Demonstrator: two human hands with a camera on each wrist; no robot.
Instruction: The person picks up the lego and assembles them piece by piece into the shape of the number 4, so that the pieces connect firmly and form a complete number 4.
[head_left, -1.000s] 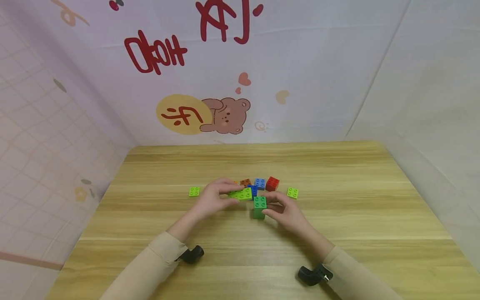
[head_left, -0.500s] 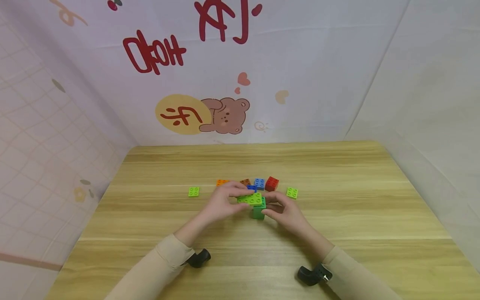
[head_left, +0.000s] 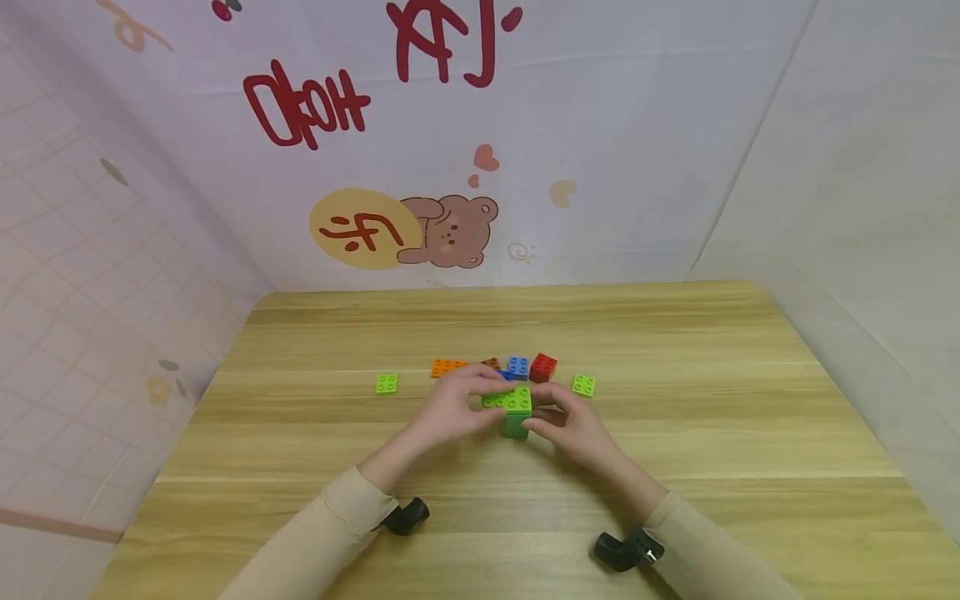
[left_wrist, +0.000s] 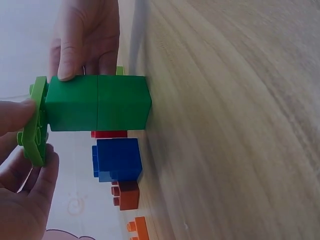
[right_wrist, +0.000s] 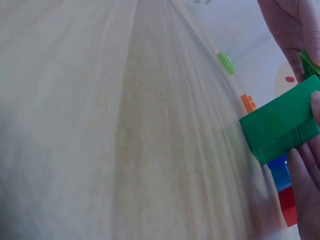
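Observation:
My left hand (head_left: 453, 408) pinches a long lime-green toy brick plate (head_left: 517, 402) between thumb and fingers. One end of the plate lies over the top of a stack of two green bricks (left_wrist: 97, 103); the rest sticks out to the left. In the left wrist view the plate leans slightly against the studs, and I cannot tell whether it is pressed on. My right hand (head_left: 576, 427) grips the stack from the right, thumb in front and fingers behind. The stack stands upright on the wooden table (head_left: 495, 517).
Behind the hands lie an orange brick (head_left: 447, 367), a brown brick (head_left: 491, 363), a dark blue brick (left_wrist: 119, 160), a light blue brick (head_left: 518, 367) and a red brick (head_left: 543, 367). Small lime plates lie to the left (head_left: 386, 383) and right (head_left: 583, 385).
My left hand has carried the long lime plate right and slightly toward me, onto the top of the green stack. The orange brick has come into view. My right hand has stayed in place.

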